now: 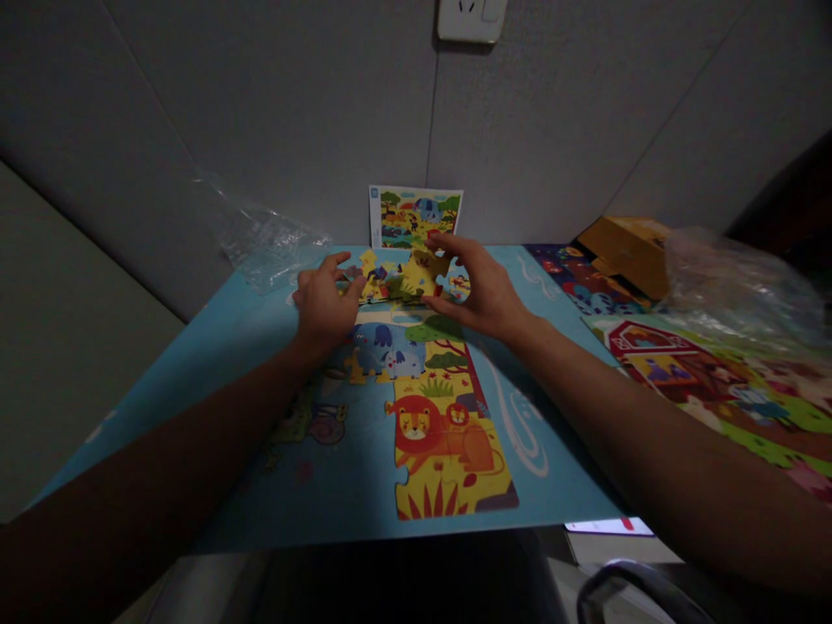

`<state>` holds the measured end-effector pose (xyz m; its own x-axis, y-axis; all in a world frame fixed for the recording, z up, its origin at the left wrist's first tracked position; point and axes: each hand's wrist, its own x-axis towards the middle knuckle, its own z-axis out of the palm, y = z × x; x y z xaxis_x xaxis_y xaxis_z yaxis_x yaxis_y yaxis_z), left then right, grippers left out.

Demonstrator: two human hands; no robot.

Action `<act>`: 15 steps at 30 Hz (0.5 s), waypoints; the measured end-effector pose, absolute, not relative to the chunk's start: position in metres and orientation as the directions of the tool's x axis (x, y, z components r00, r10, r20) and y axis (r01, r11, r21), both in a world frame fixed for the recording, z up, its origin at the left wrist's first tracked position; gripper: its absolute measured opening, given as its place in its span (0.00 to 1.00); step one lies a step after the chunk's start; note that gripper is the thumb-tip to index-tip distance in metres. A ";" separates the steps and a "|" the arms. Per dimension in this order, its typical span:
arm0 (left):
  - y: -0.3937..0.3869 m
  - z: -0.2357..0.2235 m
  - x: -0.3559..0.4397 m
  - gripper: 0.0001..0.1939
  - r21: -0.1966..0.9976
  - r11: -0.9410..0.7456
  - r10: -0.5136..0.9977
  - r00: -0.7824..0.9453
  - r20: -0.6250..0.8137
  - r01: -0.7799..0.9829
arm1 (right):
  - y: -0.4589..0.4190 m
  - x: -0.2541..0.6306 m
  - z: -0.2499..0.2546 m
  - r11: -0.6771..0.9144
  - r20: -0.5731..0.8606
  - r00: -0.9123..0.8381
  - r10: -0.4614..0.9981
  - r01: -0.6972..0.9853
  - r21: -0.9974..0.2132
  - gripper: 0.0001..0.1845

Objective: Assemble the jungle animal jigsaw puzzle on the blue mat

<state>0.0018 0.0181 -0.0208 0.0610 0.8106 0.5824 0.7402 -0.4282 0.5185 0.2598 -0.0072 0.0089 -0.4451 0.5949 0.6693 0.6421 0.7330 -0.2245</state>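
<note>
A partly joined animal jigsaw [442, 425] with a lion and elephants lies on a blue mat [214, 364]. At its far end lies a row of yellow puzzle pieces [396, 279]. My left hand [321, 303] rests on the left end of that row, fingers curled and pressing on the pieces. My right hand [484, 290] pinches a yellow puzzle piece [425, 267] between thumb and fingers at the right end of the row. A reference picture card [414, 215] leans upright against the wall behind them.
A crumpled clear plastic bag [260, 238] lies at the mat's far left. On the right lie another colourful puzzle sheet [702, 373], a brown cardboard box [627, 251] and a second clear bag [741, 290]. A wall socket [469, 19] sits above.
</note>
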 end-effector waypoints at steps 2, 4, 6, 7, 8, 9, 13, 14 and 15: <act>0.009 -0.014 0.008 0.28 0.551 -0.401 0.813 0.008 0.582 0.732 | -0.007 0.258 0.008 0.795 0.717 -0.473 0.512 0.576 -0.188 0.40; -0.003 -0.007 0.016 0.29 0.549 -0.541 0.780 0.135 0.612 0.637 | -0.009 0.254 0.009 0.838 0.743 -0.497 0.448 0.523 -0.155 0.39; -0.012 -0.001 0.022 0.27 0.522 -0.663 0.720 0.266 0.641 0.536 | -0.012 0.252 0.011 0.851 0.739 -0.515 0.434 0.504 -0.148 0.39; -0.014 0.000 0.023 0.26 0.512 -0.694 0.697 0.295 0.654 0.505 | -0.012 0.252 0.012 0.847 0.733 -0.515 0.444 0.509 -0.155 0.40; -0.015 0.001 0.024 0.25 0.507 -0.706 0.685 0.295 0.666 0.494 | -0.012 0.253 0.012 0.834 0.725 -0.507 0.467 0.526 -0.169 0.42; -0.016 0.001 0.024 0.23 0.510 -0.701 0.685 0.271 0.677 0.498 | -0.011 0.256 0.013 0.808 0.716 -0.484 0.503 0.558 -0.189 0.44; -0.006 -0.004 0.018 0.20 0.577 -0.616 0.716 0.077 0.693 0.536 | 0.001 0.273 0.005 0.521 0.603 -0.260 0.754 0.795 -0.310 0.49; -0.003 -0.005 0.017 0.20 0.599 -0.584 0.730 0.030 0.683 0.547 | 0.004 0.276 0.001 0.400 0.529 -0.179 0.830 0.852 -0.339 0.49; 0.001 -0.007 0.015 0.20 0.620 -0.540 0.749 -0.011 0.662 0.569 | 0.007 0.279 -0.002 0.284 0.441 -0.109 0.891 0.891 -0.355 0.49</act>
<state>0.0150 0.0007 -0.0067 -0.0111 0.7490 0.6624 0.5694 -0.5399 0.6200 0.2791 0.0065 -0.0020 -0.1086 0.8911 0.4407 0.8906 0.2842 -0.3551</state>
